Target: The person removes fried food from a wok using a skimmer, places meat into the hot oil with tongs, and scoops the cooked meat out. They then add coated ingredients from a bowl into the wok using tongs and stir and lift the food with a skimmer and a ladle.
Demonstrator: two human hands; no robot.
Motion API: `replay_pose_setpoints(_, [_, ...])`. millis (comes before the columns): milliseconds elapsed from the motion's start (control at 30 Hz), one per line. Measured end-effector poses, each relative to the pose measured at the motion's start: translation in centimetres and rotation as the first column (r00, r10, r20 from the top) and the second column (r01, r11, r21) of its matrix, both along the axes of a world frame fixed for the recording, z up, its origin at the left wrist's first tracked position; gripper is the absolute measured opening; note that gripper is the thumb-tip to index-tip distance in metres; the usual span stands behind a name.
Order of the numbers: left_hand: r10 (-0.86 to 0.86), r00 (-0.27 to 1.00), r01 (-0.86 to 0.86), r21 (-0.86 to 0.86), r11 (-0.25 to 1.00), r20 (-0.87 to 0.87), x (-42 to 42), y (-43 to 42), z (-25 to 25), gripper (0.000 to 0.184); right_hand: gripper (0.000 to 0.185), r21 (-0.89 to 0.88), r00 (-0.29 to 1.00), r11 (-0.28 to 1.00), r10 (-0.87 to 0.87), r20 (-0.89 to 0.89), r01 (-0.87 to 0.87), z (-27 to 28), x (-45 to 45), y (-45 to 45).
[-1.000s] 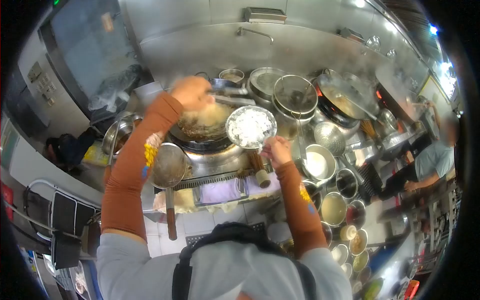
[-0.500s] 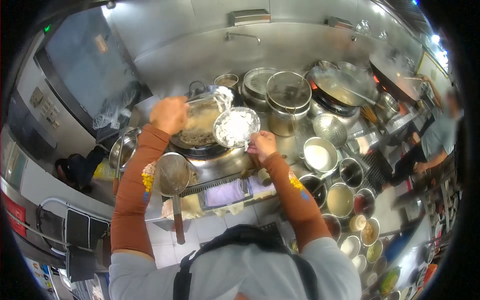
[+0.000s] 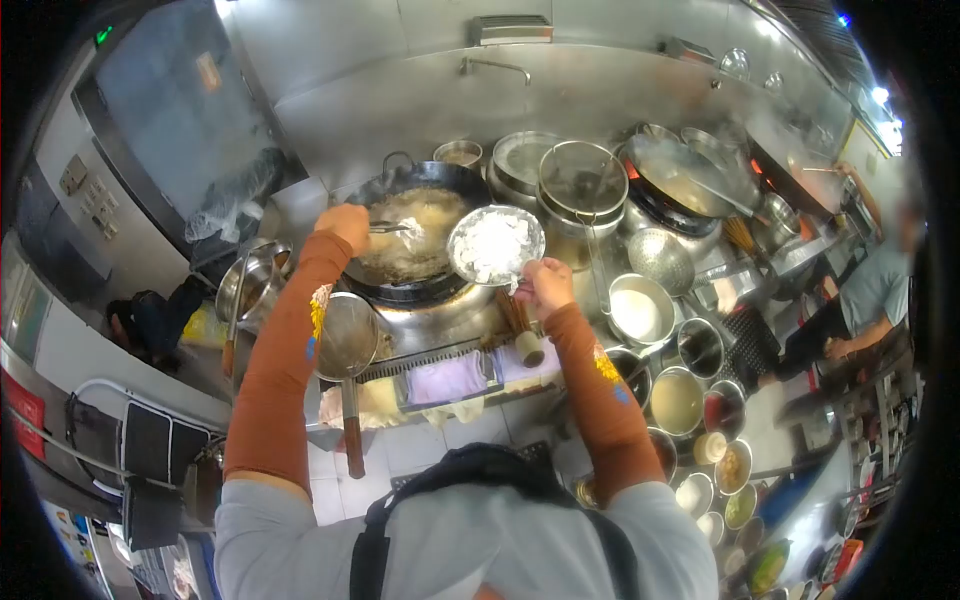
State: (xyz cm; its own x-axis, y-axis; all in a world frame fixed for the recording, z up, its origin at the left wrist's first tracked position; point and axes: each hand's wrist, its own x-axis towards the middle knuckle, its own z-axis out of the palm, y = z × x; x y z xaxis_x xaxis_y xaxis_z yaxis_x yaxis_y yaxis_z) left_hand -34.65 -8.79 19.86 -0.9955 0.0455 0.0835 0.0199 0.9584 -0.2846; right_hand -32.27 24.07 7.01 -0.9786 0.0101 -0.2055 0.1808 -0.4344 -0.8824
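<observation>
Your two hands (image 3: 345, 228) are apart, one on each side of the wok's near half, left of the middle of the frame. Your left hand is closed around a slim metal utensil (image 3: 384, 227), which reaches right over the wok (image 3: 440, 180); a white-coated piece (image 3: 409, 230) shows at its far end, and you can't tell from here whether it touches the bubbling brownish oil (image 3: 438, 210). Your right hand (image 3: 547, 285) pinches the lower right rim of a round metal bowl (image 3: 458, 270) near the middle of the frame. That bowl is filled with white, powdery-looking pieces (image 3: 493, 245) and sits in front of the wok's right edge, tilted slightly toward you. Just below your left forearm's inner side, a round mesh strainer (image 3: 346, 335) lies at the counter's edge with its wooden handle (image 3: 353, 435) pointing down the frame. Beneath the bowl, a bundled brush (image 3: 528, 347) stands near folded purple cloths (image 3: 447, 380). Up and right of your bowl is a large round strainer (image 3: 583, 180) over a pot (image 3: 572, 238), and a perforated ladle (image 3: 660, 259) lies farther right, above a pot of white liquid (image 3: 637, 309). A second wok (image 3: 685, 185) steams at the upper right, while a person in a grey shirt (image 3: 872, 285) stands at the right edge, one arm reaching toward another steaming wok (image 3: 795, 180).
</observation>
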Motion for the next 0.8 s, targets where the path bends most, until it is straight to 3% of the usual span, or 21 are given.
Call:
replay_pose_setpoints(133, [-0.01,0.994,0.006,-0.04,0.999,-0.104,-1.4,-1.9,-0.3,0.021,0.004,0.0,0.999,1.0,0.027,-0.025,-0.027,0.1,0.1,0.6])
replay_pose_setpoints(300, [0.029,0.974,-0.029,0.002,1.0,-0.225,0.0,-0.4,5.1,0.023,0.002,0.007,0.999,1.0,0.024,-0.024,-0.024,0.9,0.4,0.2])
replay_pose_setpoints(400, [-0.24,0.961,0.255,0.108,0.961,-0.135,3.7,2.4,7.6,0.027,0.002,0.014,0.999,0.999,0.037,-0.021,-0.036,0.4,-0.1,-0.2])
replay_pose_setpoints(467, [-0.364,0.931,0.352,0.192,0.916,0.031,4.3,3.6,6.6,0.031,0.005,-0.001,0.999,0.999,0.035,-0.026,-0.035,0.4,-0.1,-1.0])
replay_pose_setpoints(567, [-0.246,0.961,0.228,0.145,0.963,0.122,3.6,4.8,3.2,0.028,0.003,0.024,0.996,0.998,0.064,-0.056,-0.063,0.4,-0.1,-2.1])
replay_pose_setpoints(667, [-0.342,0.939,0.342,0.169,0.924,-0.031,4.3,5.1,1.5,0.025,0.004,-0.027,0.997,0.997,0.071,-0.043,-0.072,0.2,0.0,-2.6])
replay_pose_setpoints(800, [-0.346,0.929,0.359,0.085,0.93,-0.134,6.5,6.1,3.6,0.019,0.005,-0.069,0.999,0.997,0.036,-0.039,-0.039,-0.5,-0.4,-2.4])
